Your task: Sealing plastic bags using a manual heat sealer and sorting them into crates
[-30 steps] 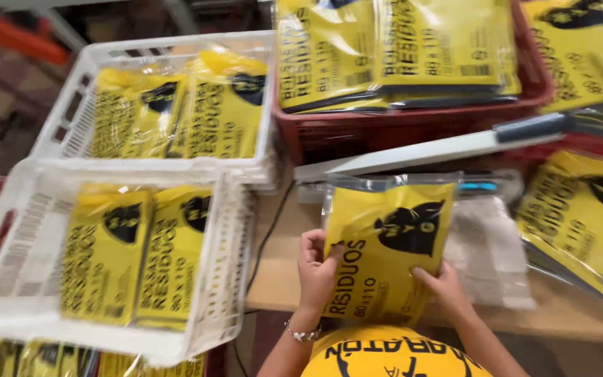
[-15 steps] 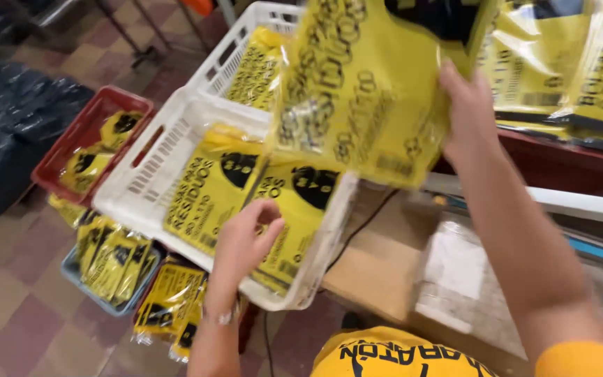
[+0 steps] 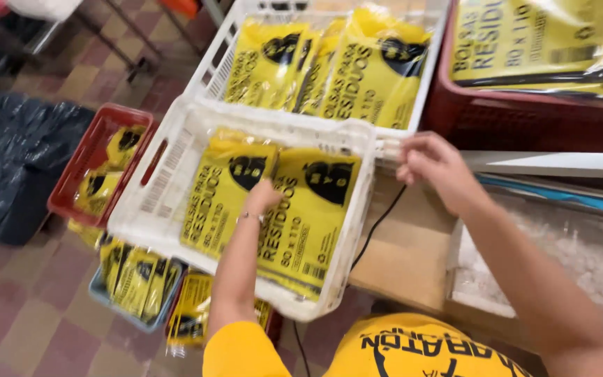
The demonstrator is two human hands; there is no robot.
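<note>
**Ana:** Checked floor tiles [image 3: 15, 307] ran along the left, and dark plastic sheeting [image 3: 15, 164] lay heaped at that edge. What stood beside it?

**Ben:** Just right of the heap sat a small red crate [image 3: 78, 183] with yellow packets inside. Near it, lower down, a blue bin [image 3: 109, 297] stood on the floor, packed with more yellow packets on edge.

**Ana:** And the middle?

**Ben:** Two white crates. The near white crate [image 3: 357, 230] held two flat yellow bag packs [image 3: 225, 202] side by side, black print on them. The left hand [image 3: 263, 197] was down inside it, fingers closed and pressed onto the packs where the two met; whether it gripped one or only pushed, I couldn't tell. A thin bracelet [image 3: 249, 217] showed at that wrist.

**Ana:** Behind that?

**Ben:** The far white crate [image 3: 211, 63], touching the near one's back rim, held more of the same packs leaning upright.

**Ana:** The right hand?

**Ben:** The right hand [image 3: 430, 167] was at the near crate's far right corner, fingers pinched narrow on the rim, holding no pack. A black cable [image 3: 378, 223] ran down over the wooden bench [image 3: 406, 258] below it.

**Ana:** Far right?

**Ben:** A large red crate [image 3: 525, 115] sat at the bench's back edge, stacked with yellow packs.
</note>
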